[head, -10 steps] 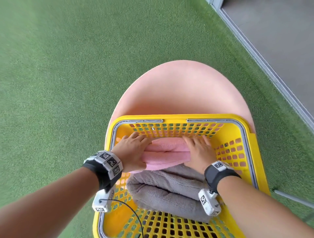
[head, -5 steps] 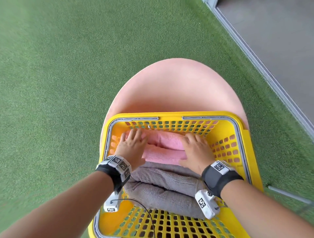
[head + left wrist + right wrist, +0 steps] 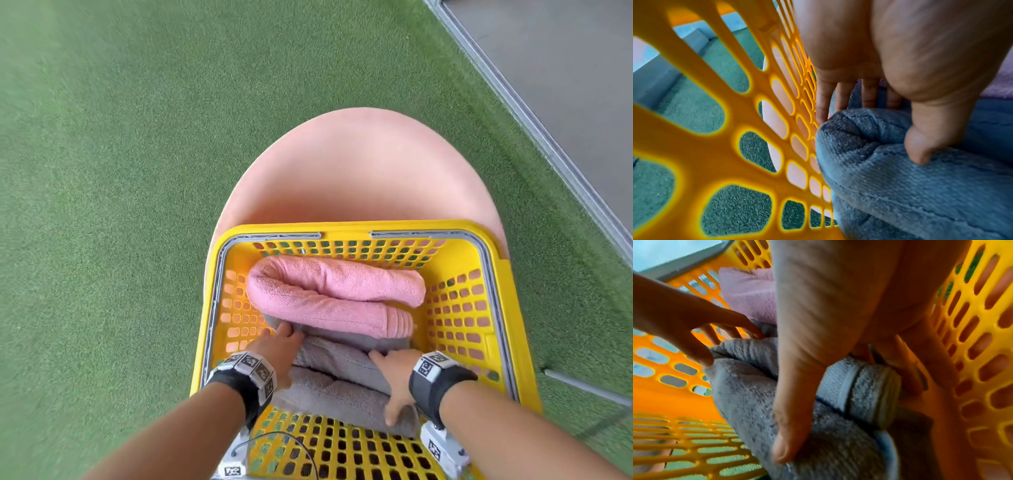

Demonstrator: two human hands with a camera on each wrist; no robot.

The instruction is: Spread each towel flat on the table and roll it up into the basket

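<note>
A yellow perforated basket [image 3: 346,228] stands on the near part of a round pink table [image 3: 359,171]. A rolled pink towel [image 3: 329,294] lies free against the basket's far wall. Just nearer lies a rolled grey towel [image 3: 339,370]. My left hand [image 3: 284,339] grips its left end. In the left wrist view the thumb presses on top of the grey towel [image 3: 900,186] and the fingers [image 3: 824,104] reach down beside the basket wall [image 3: 715,146]. My right hand [image 3: 394,383] grips the right end, thumb across the grey towel [image 3: 748,394], fingers [image 3: 908,378] tucked round its end.
Green artificial turf [image 3: 137,171] surrounds the table. A grey floor behind a metal rail [image 3: 534,123] runs along the upper right. A thin grey rod [image 3: 582,387] lies on the turf right of the basket. The basket's near floor [image 3: 342,452] is bare.
Both hands have let go of the pink towel, which now lies at the basket's far end. They have drawn back toward me and taken hold of the grey towel's two ends.
</note>
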